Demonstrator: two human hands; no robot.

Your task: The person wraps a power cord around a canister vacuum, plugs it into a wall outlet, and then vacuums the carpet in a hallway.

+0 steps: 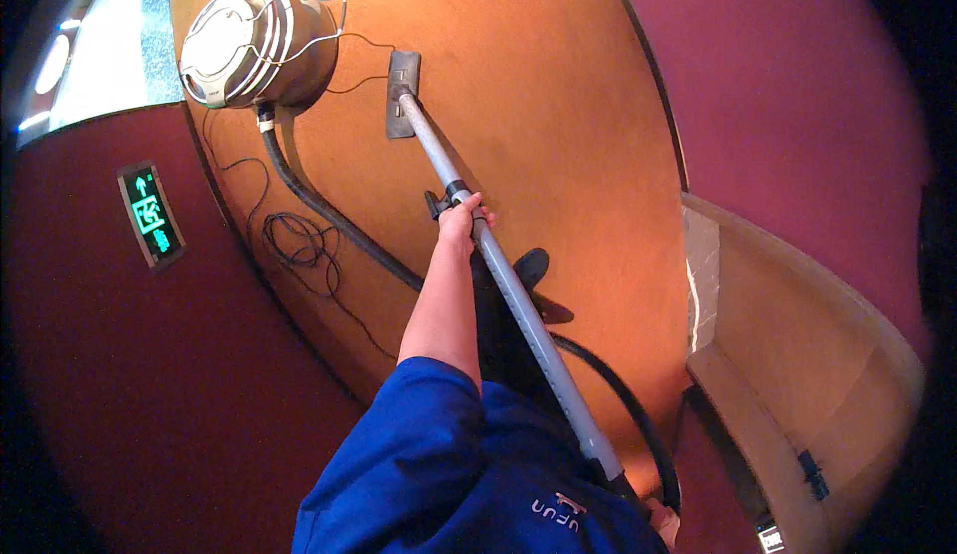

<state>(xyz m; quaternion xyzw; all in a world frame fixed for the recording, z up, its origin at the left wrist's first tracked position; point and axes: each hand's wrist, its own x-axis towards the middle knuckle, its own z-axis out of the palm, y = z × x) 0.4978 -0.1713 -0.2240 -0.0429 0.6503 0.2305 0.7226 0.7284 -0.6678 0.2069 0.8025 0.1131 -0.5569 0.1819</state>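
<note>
A long grey vacuum cleaner wand (523, 307) runs diagonally across my body. My left hand (462, 219) grips it partway up, just beside its black clip. Near the bottom of the view, my right hand (664, 522) is closed around the black hose end at the wand's upper end. The flat dark floor nozzle (404, 94) rests on the orange-brown carpet. From the wand, a black ribbed hose (336, 218) passes behind my left forearm to the canister vacuum cleaner (258, 46), which has a white lid and stands at the upper left.
A thin black cable (299, 244) lies coiled on the carpet (538, 105) at the left. A dark red wall (149, 375) with a lit green exit sign (149, 214) bounds the left side. On the right are a purple-red wall (777, 105) and an open wooden door (807, 315).
</note>
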